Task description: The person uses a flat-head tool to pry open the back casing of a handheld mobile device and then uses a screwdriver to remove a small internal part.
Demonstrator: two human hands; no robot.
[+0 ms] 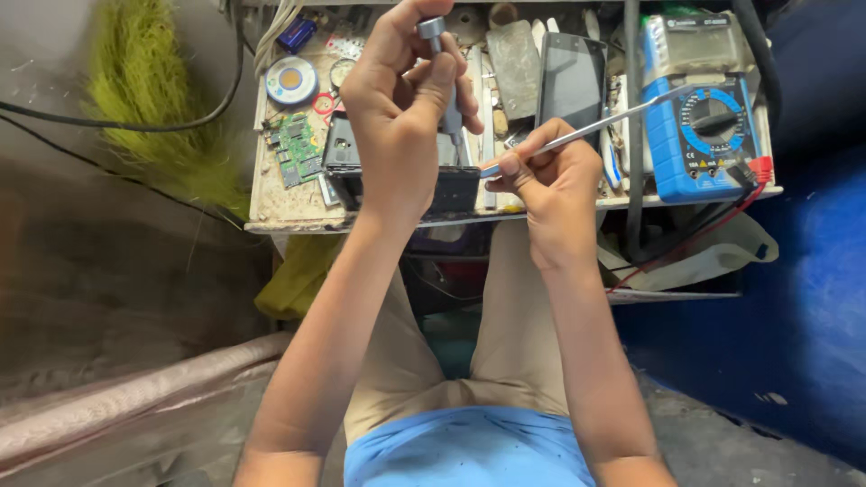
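My left hand (401, 108) grips a small metal screwdriver (433, 32) upright, its tip pointing down at an opened dark phone body (451, 185) lying on the worn white bench top (289, 212). My right hand (550, 176) holds thin metal tweezers (613, 117), whose tips reach toward the same spot by the phone's right side. The handle end of the tweezers angles up to the right, over a blue multimeter. Most of the phone is hidden behind my left hand.
A green circuit board (298, 144) and a round solder tin (290, 81) lie at the left of the bench. A black phone (573, 77) leans behind. The blue multimeter (708, 135) stands at the right with red and black leads (686, 239). Cables (135, 122) cross the left.
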